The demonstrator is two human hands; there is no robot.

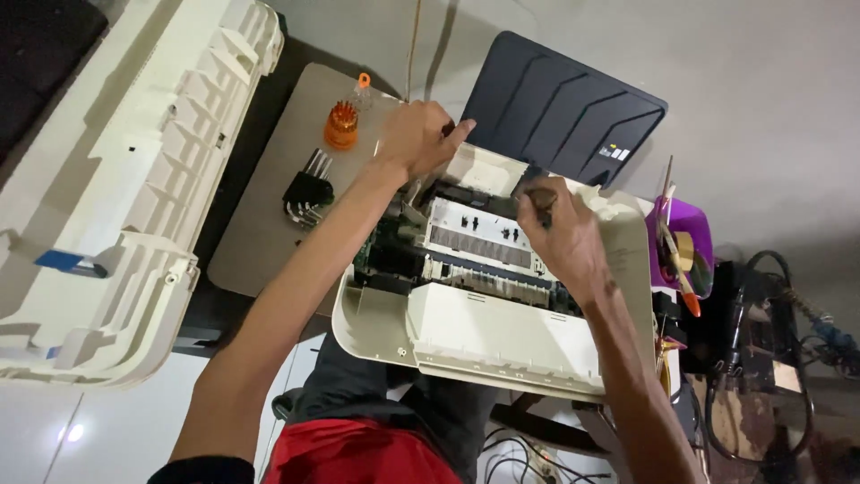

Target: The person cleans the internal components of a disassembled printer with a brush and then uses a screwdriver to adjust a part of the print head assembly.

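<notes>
The fingers of the right hand are curled shut around a small dark tool handle, its tip hidden down among the parts at the rear of an opened cream inkjet printer. The left hand rests at the printer's back left corner, fingers bent and pressing on the cream casing there; whether they actually pinch anything I cannot tell. Between the two hands lies the printer's exposed white inner frame, with dark mechanism and a glimpse of green circuit board just to its left. The printer's dark paper tray stands tilted up behind both hands.

The printer sits on the near part of a counter, over the person's lap (red and black clothing shows below it). On a tan board to the left lie a black set of hex keys and, near it, an orange round screwdriver bit holder. Further left, well apart from the hands, a large cream printer cover lies upside down, its ribbed inside facing up. To the right of the printer stands a purple container holding tools, with black cables beyond it.
</notes>
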